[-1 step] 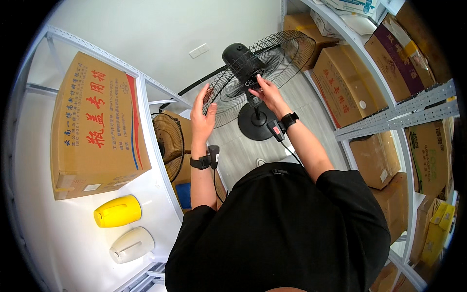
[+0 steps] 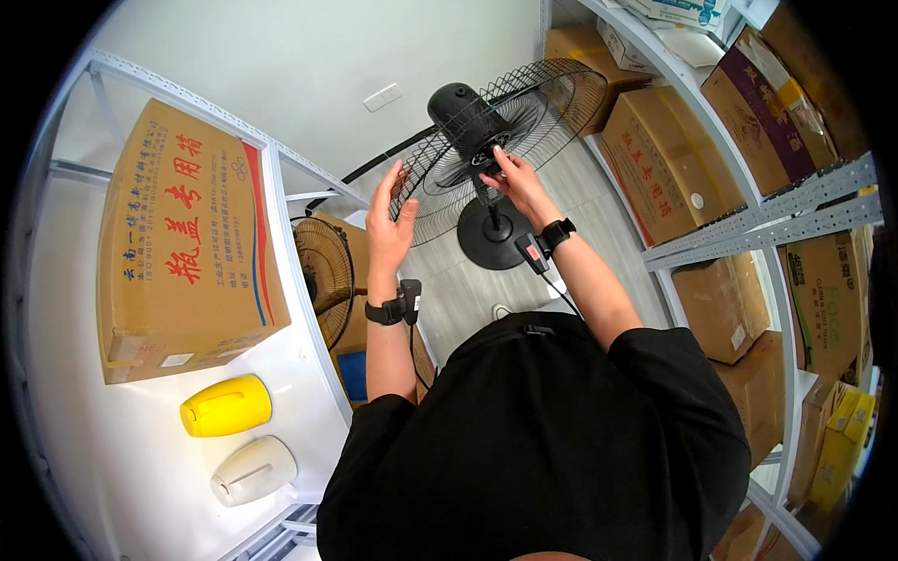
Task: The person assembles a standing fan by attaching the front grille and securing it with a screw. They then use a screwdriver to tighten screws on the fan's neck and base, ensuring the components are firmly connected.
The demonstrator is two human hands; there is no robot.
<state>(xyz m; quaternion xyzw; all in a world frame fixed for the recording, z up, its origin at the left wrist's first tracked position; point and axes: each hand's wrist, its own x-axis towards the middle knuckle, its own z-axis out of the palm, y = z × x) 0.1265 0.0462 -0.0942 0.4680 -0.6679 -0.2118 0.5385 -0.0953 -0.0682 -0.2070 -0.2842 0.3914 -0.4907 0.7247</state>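
A black pedestal fan stands on the grey floor in front of me, on a round base. Its wire grille is tilted up toward me. My left hand lies flat against the grille's left rim with its fingers spread. At the centre of the grille, my right hand has its fingertips pinched on the fan hub. Both wrists carry black bands with small devices and cables.
The white shelf on the left holds a large cardboard box, a yellow jug and a white jug. Another fan grille sits under that shelf. Metal racks on the right are packed with cardboard boxes.
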